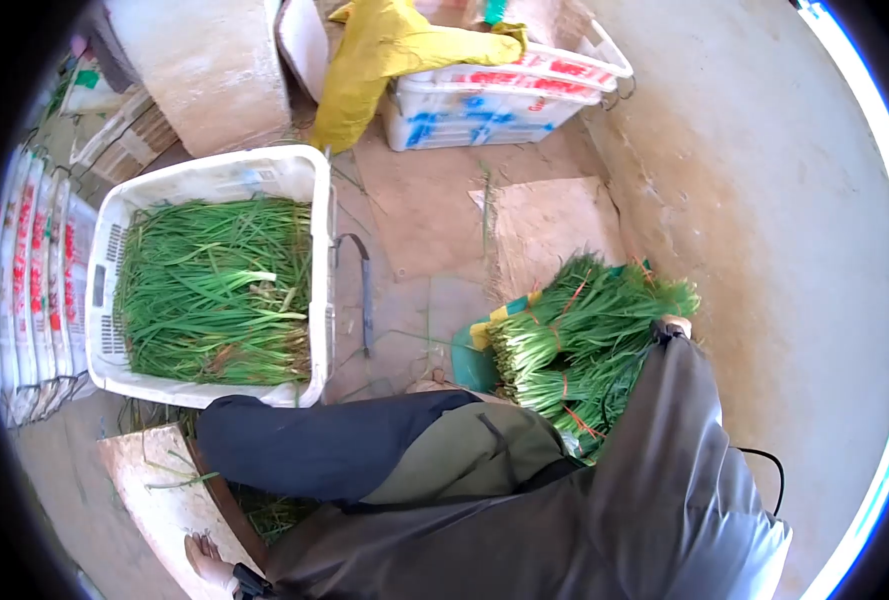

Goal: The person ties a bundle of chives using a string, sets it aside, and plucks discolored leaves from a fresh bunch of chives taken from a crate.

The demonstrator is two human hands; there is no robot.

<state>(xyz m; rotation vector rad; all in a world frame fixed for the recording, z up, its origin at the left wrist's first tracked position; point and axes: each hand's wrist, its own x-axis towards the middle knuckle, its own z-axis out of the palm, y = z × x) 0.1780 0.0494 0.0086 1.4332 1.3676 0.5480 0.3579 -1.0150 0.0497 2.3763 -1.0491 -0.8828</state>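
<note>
My left hand (206,562) rests on a white board (159,490) at the lower left, fingers stretched out and nothing in them. Far to the right, my right hand (676,325) reaches the leafy end of a pile of green chive bundles (574,330). Only a small part of this hand shows past the sleeve, and its fingers are hidden. Red bands tie the bundles, whose pale stems point left. Loose chives (214,290) fill a white plastic crate (321,250) on the left, with one pale-stemmed bit lying on top.
Stacked white crates (39,270) stand at the far left. At the back, a yellow sack (364,65) hangs beside more white crates (469,118) marked in blue and red. Flattened cardboard (554,225) covers part of the floor, and a wall (764,200) runs along the right.
</note>
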